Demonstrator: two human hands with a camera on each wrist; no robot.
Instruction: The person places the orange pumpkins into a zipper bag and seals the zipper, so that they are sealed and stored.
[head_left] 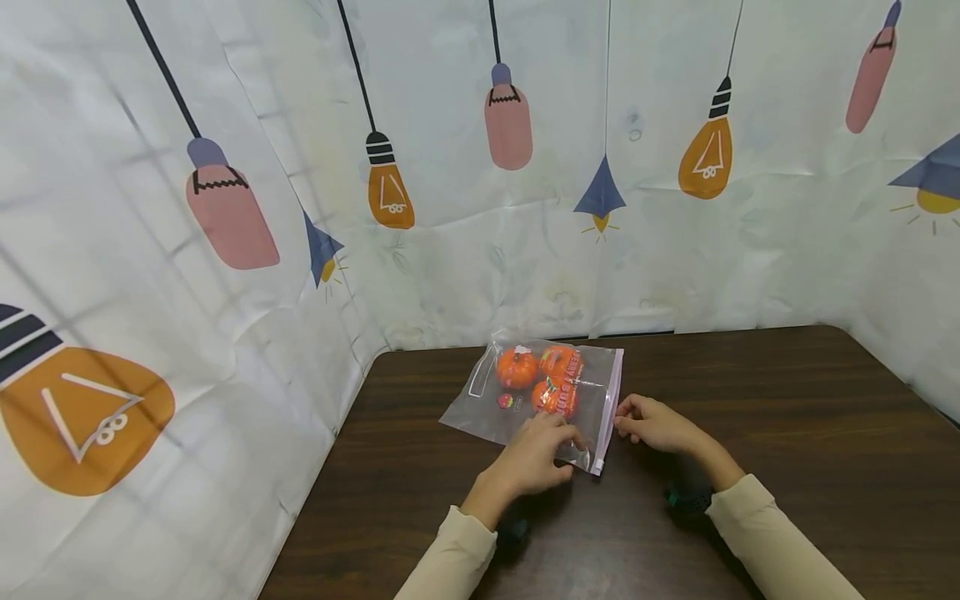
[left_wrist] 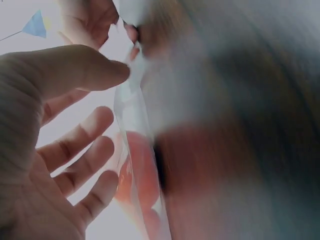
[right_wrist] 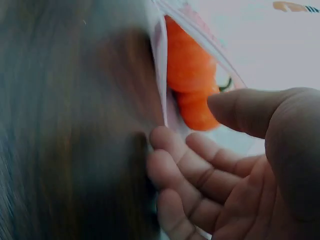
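Observation:
A clear plastic zip bag [head_left: 480, 421] lies on the table with three small orange pumpkins [head_left: 516, 367] inside. Its lilac zip edge [head_left: 613, 383] faces right, and a white slider [head_left: 597, 467] sits at the near corner. Over the bag's near side is my left hand [head_left: 532, 454], fingers spread and relaxed, nothing held in the left wrist view. My right hand [head_left: 654, 423] is beside the zip edge, fingers loosely bent with a gap to the thumb. In the right wrist view its fingertips [right_wrist: 165, 140] are right at the bag's mouth, which gapes before the pumpkins [right_wrist: 192, 65].
The dark brown wooden table [head_left: 810, 417] extends around the bag. White cloth [head_left: 465, 275] printed with lamps and bulbs hangs behind the table and along its sides. A dark device [head_left: 686, 497] is worn at the right wrist, another [head_left: 513, 533] at the left.

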